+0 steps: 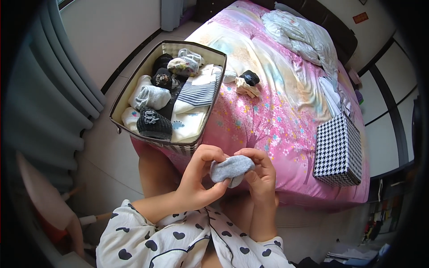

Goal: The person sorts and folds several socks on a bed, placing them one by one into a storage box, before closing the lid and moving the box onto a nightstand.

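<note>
Between both hands, in front of my lap, is a small grey sock bundle (230,169), folded into a rounded shape. My left hand (202,169) grips its left end with thumb and fingers. At its right end, my right hand (261,172) pinches the fabric. Just beyond my hands stands an open fabric storage box (187,46) with a dark rim. It holds a striped garment (196,93), a white piece with a blue print (184,126), a black knit bundle (154,123), a grey-white roll (153,97) and several other folded items.
The bed (277,129) has a pink floral sheet. On it lie a black bundle (250,77), a beige bundle (247,88), a rumpled quilt (299,38) and a houndstooth box (337,149) at right. A grey curtain (49,89) hangs left, above the tiled floor (100,154).
</note>
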`<state>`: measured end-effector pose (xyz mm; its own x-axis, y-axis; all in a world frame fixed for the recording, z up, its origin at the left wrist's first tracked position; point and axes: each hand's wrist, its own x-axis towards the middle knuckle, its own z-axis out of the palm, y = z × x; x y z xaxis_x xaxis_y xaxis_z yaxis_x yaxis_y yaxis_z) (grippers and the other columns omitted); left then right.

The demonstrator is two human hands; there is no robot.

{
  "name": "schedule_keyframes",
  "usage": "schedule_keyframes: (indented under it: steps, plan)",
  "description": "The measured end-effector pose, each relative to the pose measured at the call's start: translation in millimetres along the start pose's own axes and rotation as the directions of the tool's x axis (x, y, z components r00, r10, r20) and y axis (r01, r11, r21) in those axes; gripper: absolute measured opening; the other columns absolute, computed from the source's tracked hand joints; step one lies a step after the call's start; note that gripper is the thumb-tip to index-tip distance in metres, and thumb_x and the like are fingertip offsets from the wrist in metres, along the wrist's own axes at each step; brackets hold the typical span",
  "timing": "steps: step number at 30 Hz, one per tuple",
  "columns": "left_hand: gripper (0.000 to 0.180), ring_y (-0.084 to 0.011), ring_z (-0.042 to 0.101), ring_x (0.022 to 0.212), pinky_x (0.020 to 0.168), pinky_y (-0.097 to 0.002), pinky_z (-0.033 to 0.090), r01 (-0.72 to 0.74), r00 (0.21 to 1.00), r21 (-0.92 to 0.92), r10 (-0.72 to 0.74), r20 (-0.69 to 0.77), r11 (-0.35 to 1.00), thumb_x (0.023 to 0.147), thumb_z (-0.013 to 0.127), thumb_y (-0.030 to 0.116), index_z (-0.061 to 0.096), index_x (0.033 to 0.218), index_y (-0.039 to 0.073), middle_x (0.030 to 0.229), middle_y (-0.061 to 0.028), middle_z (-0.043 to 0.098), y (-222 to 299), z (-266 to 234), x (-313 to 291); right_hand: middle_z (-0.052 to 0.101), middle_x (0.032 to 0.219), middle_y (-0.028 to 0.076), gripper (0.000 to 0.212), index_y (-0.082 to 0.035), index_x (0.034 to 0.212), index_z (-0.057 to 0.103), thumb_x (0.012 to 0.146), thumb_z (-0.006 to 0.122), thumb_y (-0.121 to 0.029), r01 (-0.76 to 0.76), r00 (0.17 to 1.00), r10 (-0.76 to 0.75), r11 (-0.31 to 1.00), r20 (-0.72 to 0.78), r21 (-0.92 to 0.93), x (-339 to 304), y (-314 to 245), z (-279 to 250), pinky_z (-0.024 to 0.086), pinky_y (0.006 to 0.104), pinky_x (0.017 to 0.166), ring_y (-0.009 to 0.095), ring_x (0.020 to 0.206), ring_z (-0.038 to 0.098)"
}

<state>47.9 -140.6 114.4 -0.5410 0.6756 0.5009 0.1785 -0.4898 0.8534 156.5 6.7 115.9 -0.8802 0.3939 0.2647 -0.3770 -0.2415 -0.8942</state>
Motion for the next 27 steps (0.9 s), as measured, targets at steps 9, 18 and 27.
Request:
schedule_keyframes:
  steps: [9, 18, 27]
  plan:
    - [0.049, -0.0264, 0.064, 0.09, 0.078, -0.0347, 0.05, -0.331, 0.937, 0.502, 0.341, 0.075, 0.799, 0.073, 0.081, 0.023, 0.064, 0.112, -0.002, 0.103, -0.0149, 0.068, 69.3, -99.4, -1.8, 0.064, 0.112, 0.015, 0.047, 0.0, 0.119, 0.061, 0.077, 0.079, -0.003, 0.205, 0.902, -0.029, 0.907, 0.431, -0.368, 46.5, -12.9, 73.9, 0.051, 0.0352, 0.087, 0.026, 0.102, 0.063]
    - [0.041, -0.0194, 0.063, 0.105, 0.08, -0.0275, 0.053, -0.187, 0.982, 0.514, 0.159, 0.098, 0.837, 0.083, 0.071, 0.005, 0.063, 0.123, 0.002, 0.12, -0.0123, 0.063, 84.7, -165.7, 71.3, 0.067, 0.105, 0.008, 0.045, -0.005, 0.119, 0.062, 0.077, 0.075, 0.001, 0.333, 0.936, -0.142, 0.657, 0.323, -0.677, 121.8, -29.0, 110.0, 0.051, 0.0301, 0.073, 0.019, 0.092, 0.065]
    - [0.035, -0.0284, 0.063, 0.083, 0.069, -0.0364, 0.052, -0.086, 0.996, 0.831, 0.072, 0.056, 0.55, 0.081, 0.077, 0.016, 0.058, 0.109, 0.01, 0.101, -0.009, 0.053, 68.9, -164.8, 114.2, 0.067, 0.105, 0.011, 0.023, -0.003, 0.112, 0.064, 0.09, 0.06, 0.002, 0.278, 0.956, -0.101, 0.607, 0.275, -0.744, 210.1, -2.1, 103.5, 0.051, 0.0293, 0.081, 0.02, 0.098, 0.065]
